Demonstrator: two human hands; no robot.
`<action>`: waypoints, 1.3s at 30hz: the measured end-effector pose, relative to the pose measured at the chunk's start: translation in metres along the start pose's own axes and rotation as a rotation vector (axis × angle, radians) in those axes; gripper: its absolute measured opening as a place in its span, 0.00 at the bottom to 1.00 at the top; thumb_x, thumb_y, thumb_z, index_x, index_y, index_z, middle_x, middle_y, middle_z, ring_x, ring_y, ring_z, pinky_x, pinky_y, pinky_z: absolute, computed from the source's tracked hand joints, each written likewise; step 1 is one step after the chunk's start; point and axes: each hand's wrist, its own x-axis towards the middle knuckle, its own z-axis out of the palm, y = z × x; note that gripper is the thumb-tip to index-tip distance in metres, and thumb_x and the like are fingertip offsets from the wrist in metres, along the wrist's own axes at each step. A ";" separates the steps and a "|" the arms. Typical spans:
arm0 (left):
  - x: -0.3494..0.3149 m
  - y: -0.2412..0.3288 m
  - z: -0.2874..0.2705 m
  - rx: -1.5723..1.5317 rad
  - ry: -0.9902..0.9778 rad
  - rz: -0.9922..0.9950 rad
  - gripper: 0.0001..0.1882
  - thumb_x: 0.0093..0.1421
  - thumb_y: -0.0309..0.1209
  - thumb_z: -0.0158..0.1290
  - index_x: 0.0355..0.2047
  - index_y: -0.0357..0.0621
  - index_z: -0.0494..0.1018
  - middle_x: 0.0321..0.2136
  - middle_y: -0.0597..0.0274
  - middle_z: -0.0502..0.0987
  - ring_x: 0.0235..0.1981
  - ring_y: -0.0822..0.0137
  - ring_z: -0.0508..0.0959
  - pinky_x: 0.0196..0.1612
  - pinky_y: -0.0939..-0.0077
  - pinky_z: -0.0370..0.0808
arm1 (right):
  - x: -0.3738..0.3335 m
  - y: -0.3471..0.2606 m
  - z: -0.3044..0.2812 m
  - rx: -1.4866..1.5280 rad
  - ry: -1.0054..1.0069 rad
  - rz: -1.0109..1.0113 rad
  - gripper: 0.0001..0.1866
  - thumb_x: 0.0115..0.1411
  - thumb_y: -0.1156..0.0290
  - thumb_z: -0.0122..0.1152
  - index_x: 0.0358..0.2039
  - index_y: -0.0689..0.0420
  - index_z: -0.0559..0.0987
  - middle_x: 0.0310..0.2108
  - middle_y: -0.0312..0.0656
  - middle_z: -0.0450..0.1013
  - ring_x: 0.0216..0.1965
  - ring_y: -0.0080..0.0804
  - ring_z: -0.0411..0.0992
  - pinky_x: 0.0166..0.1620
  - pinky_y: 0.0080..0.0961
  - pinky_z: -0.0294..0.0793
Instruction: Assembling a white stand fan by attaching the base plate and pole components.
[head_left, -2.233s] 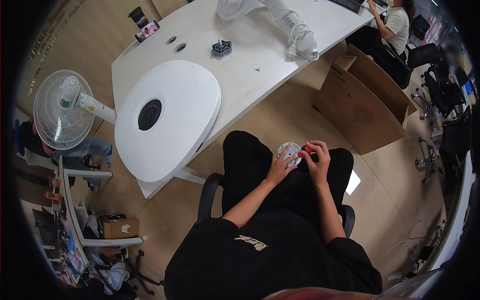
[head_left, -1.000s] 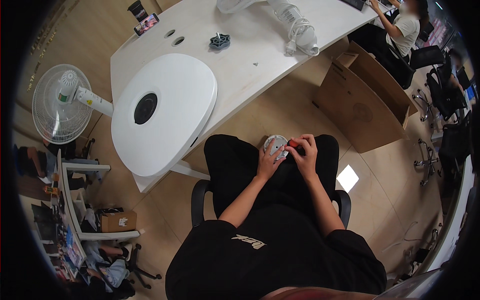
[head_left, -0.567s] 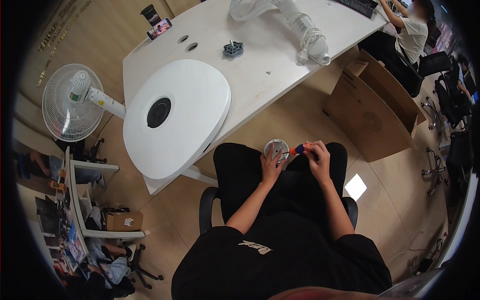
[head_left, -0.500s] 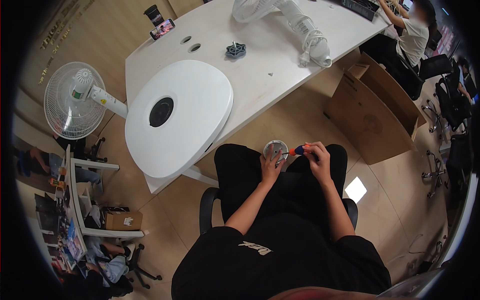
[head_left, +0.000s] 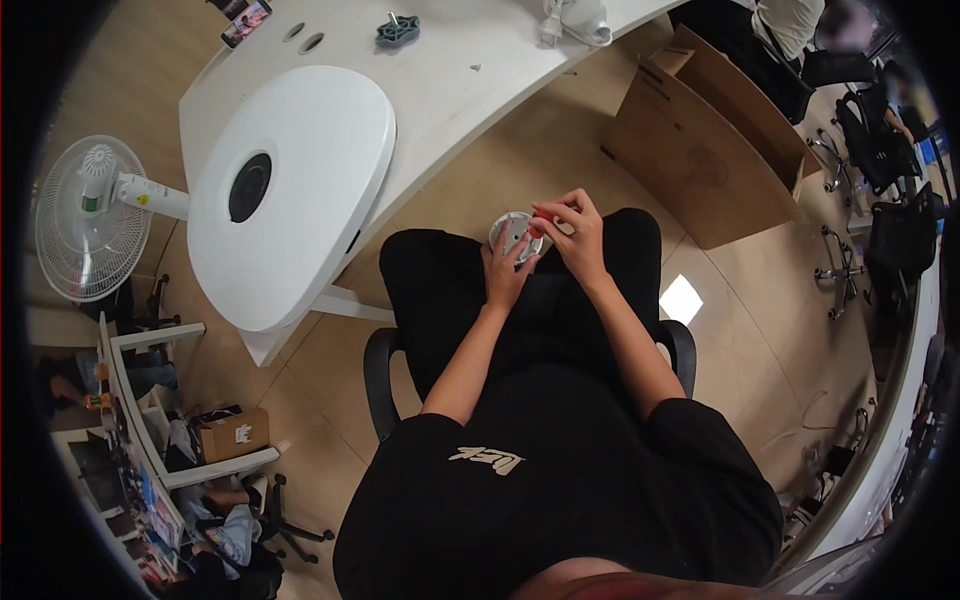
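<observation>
Sitting in a black chair [head_left: 375, 380], the person holds a small round white part [head_left: 512, 229] over the lap, near the knees. Left hand [head_left: 507, 270] cups it from the near side, fingers curled against its rim. Right hand [head_left: 575, 235] is closed in a pinch on a small orange-handled tool [head_left: 538, 234] that touches the part's right edge. Far and to the left, the white counter [head_left: 470, 80] carries a large white oval cover [head_left: 290, 190] with a dark round hole. A standing fan [head_left: 85, 225] is at far left, a cardboard box [head_left: 700, 160] on the floor to the right.
</observation>
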 end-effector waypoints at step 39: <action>0.001 -0.001 0.001 -0.057 0.027 -0.007 0.24 0.52 0.38 0.66 0.51 0.55 0.80 0.67 0.61 0.61 0.59 0.41 0.62 0.59 0.53 0.67 | 0.003 0.008 0.007 0.023 0.055 -0.023 0.16 0.48 0.69 0.76 0.36 0.59 0.81 0.36 0.42 0.71 0.32 0.34 0.72 0.39 0.26 0.72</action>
